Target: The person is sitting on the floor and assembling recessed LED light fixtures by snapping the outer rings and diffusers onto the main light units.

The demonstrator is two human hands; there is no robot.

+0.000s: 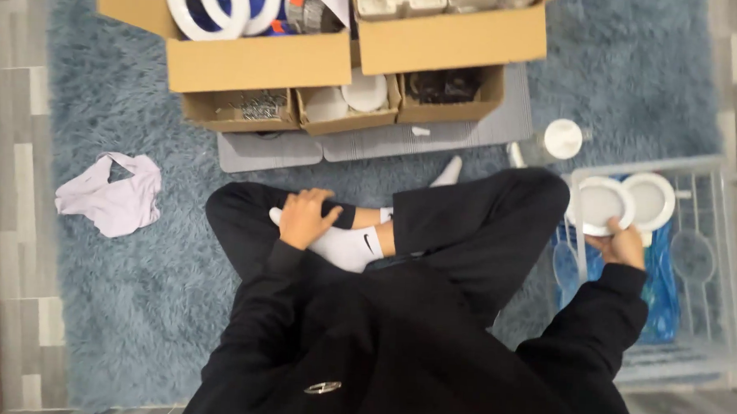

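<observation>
I sit cross-legged on a blue shaggy rug, dressed in black. My left hand (304,217) rests on my white-socked foot (346,246), holding nothing. My right hand (619,243) reaches to the right and grips the lower edge of a round white disc-shaped part (601,202) over a white wire basket (718,272). A second white round part (652,199) lies right beside it in the basket.
Cardboard boxes (259,61) stand ahead on a grey mat (438,135), holding white rings, small parts and screws. A pale crumpled cloth (114,194) lies at left. A white-capped bottle (558,141) lies near my right knee. Blue plastic lines the basket.
</observation>
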